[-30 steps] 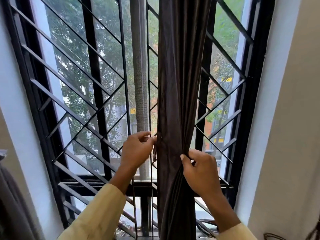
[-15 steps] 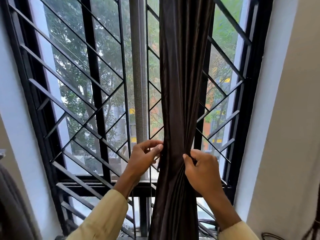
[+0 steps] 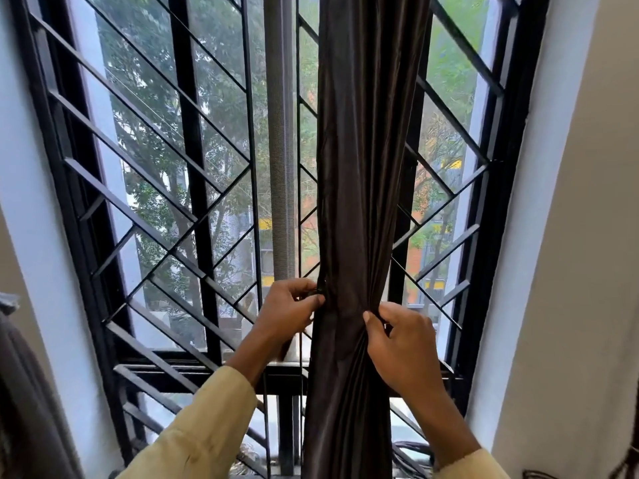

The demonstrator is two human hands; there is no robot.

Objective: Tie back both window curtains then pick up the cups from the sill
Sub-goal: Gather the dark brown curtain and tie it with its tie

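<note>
Sill (image 3: 406, 430) (mostly hidden) bears dark cables (image 3: 413, 452).

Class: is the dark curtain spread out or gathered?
Gathered: the curtain hangs in a narrow bunch, left hand and right hand pinching its sides.

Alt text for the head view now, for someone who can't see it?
The left hand pinches the left edge of a gathered dark brown curtain and the right hand grips its right side, before a black window grille.

black grille (image 3: 189, 133) bars any reach through the window
open room either side of the gathered curtain (image 3: 363, 167); side wall (image 3: 560, 167) close on the right
</note>
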